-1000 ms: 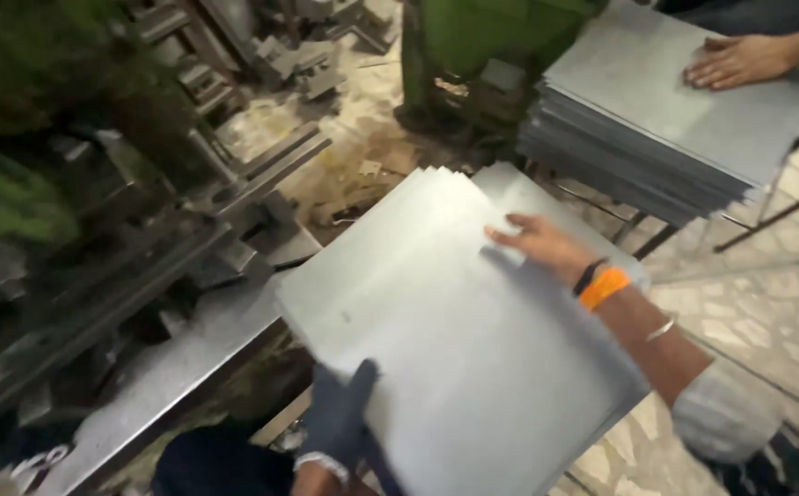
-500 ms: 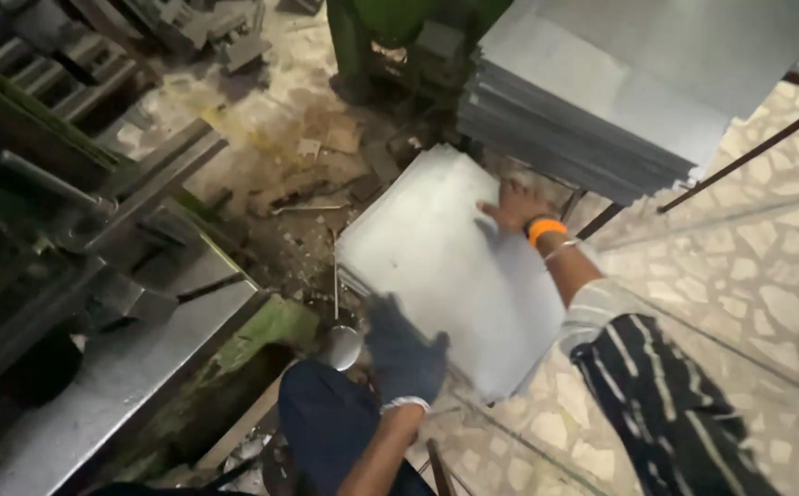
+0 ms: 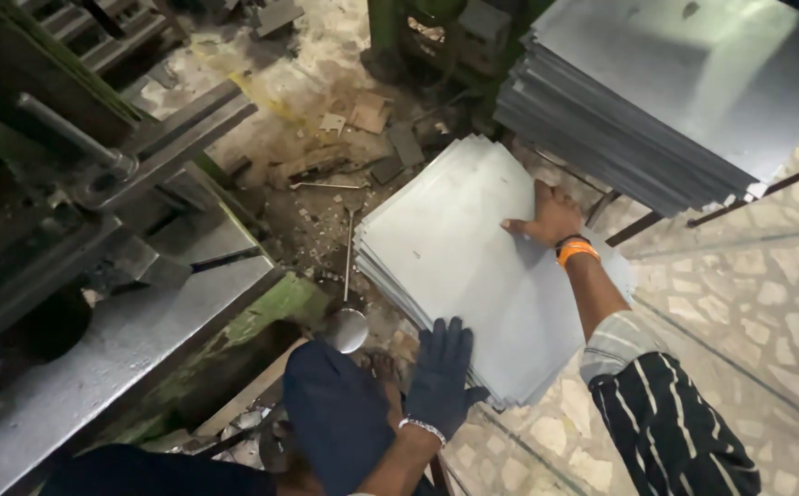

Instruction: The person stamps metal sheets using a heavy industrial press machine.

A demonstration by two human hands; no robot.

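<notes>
Since half a second ago the view has pulled closer and the small stack of sheets now lies lower and flatter by the person's knee, with the left hand slid to its near edge. The left hand, in a dark glove, lies spread flat on the stack's near corner; the right hand, bare with an orange wristband, lies flat with fingers splayed on the far edge. Neither pinches anything. The sheets look thin, stiff, smooth and slippery, heavy as a bundle, with edges likely sharp; the safest hold looks to be opposite edges, palms under. The big stack on a rack sits just beyond, near touching. A steel ladle lies just beside the stack's left edge, scrap bits litter the floor, and the press machine bed crowds the left side.
</notes>
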